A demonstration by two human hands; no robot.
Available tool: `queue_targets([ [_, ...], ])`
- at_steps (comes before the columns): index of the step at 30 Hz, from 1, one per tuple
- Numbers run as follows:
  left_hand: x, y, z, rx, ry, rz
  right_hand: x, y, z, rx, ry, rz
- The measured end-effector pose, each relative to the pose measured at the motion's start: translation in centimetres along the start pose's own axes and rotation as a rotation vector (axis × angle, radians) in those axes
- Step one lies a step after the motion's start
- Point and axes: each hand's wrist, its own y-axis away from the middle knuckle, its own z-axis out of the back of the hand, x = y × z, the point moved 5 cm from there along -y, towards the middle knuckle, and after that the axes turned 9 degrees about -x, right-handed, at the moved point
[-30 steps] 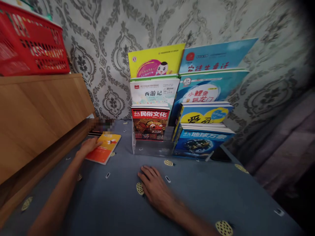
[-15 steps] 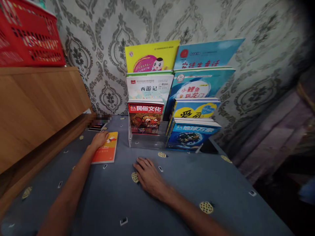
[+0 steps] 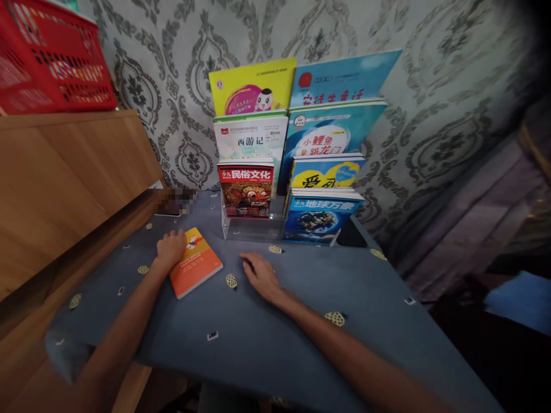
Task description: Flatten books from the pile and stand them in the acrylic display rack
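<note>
My left hand (image 3: pixel 171 246) is curled over the left edge of an orange and yellow book (image 3: pixel 198 267). The book is turned at an angle, low over the tablecloth; I cannot tell whether it lies flat. My right hand (image 3: pixel 261 276) is at the cloth to the right of the book, holding nothing, with its fingers loosely apart. Behind both hands a clear acrylic rack (image 3: pixel 253 230) holds books in two columns. At its front stand a red-covered book (image 3: pixel 246 192) and a blue book with a globe (image 3: pixel 318 221).
Higher in the rack are a yellow book (image 3: pixel 253 86) and a light blue book (image 3: pixel 344 74). A dark flat object (image 3: pixel 352 234) lies by the rack's right side. At left a red basket (image 3: pixel 55 57) stands on a wooden cabinet (image 3: pixel 77 178). The grey-blue tablecloth (image 3: pixel 241 338) covers the table.
The orange book has turned, its lower end swinging to the right, with my left hand on it. My right hand's fingers have drawn closer together. The view has shifted, showing the table's near edge.
</note>
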Motion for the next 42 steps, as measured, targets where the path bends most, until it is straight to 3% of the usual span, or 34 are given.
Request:
queue_targets([
  [3,-0.7,2.5,1.1,0.033,-0.04,-0.043,-1.1,0.1,0.7,-0.025,-0.057,-0.053],
  [7,-1.6,5.1,1.9,0.098,-0.042,-0.105,-2.0,1.3,1.9,-0.016,-0.045,-0.017],
  [13,-3.7,7.8,2.7,0.13,-0.034,-0.178,-3.8,4.0,5.1,-0.044,-0.011,-0.037],
  [23,-10.3,12.5,5.4,0.187,0.038,-0.223,-5.4,5.6,11.3,-0.183,0.024,-0.146],
  [27,-13.3,13.7,5.4,0.223,0.098,-0.287,-3.9,5.3,13.0,-0.222,0.104,-0.049],
  [31,-16.0,14.5,5.3,0.212,0.242,-0.379,-0.8,5.8,12.6,-0.161,0.139,0.126],
  [37,-18.5,15.1,6.7,0.188,0.502,-0.478,1.8,7.5,8.5,0.033,0.174,0.292],
  [42,-19.1,15.3,7.2,-0.123,0.46,-0.504,1.3,8.4,5.9,0.149,0.249,0.238],
])
